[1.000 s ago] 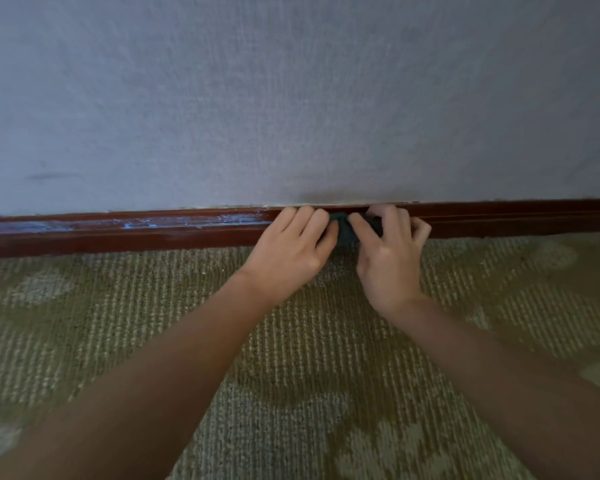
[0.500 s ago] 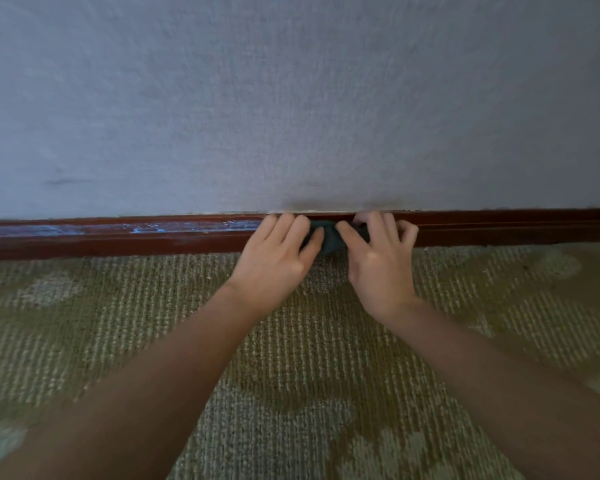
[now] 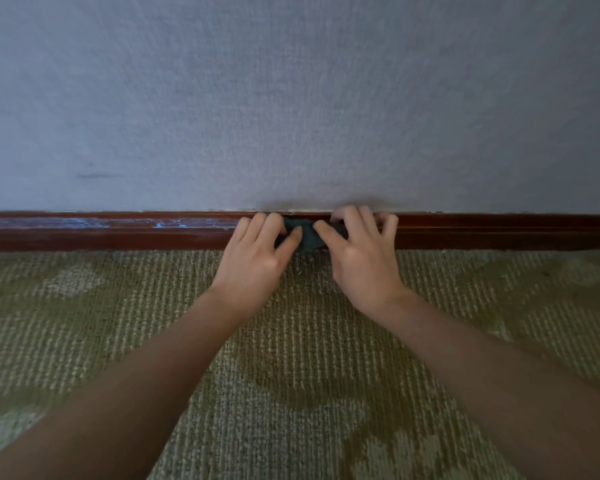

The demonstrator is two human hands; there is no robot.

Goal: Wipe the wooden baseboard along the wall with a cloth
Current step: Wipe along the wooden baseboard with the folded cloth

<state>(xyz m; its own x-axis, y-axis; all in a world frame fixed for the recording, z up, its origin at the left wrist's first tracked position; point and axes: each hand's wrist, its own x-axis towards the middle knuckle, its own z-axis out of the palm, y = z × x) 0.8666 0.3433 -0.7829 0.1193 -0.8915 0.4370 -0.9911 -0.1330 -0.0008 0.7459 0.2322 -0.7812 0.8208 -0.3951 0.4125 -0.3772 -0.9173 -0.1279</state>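
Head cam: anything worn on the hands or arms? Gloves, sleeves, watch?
Nothing visible. Left hand and right hand are ungloved, no rings or wristbands. Left forearm and right forearm are bare to the frame edge; no sleeves in view.

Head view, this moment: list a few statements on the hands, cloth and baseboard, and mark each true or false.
1. The left hand and right hand both hold the cloth against the baseboard. True.
2. The cloth is bright white. False: it is dark, blue-green.
3. The carpet below the baseboard is patterned. True.
4. Pale marks show on the baseboard to the right of the hands. False: the bluish streaks lie to the left of the hands.
5. The wall above the baseboard is tiled. False: it is a plain grey textured surface.
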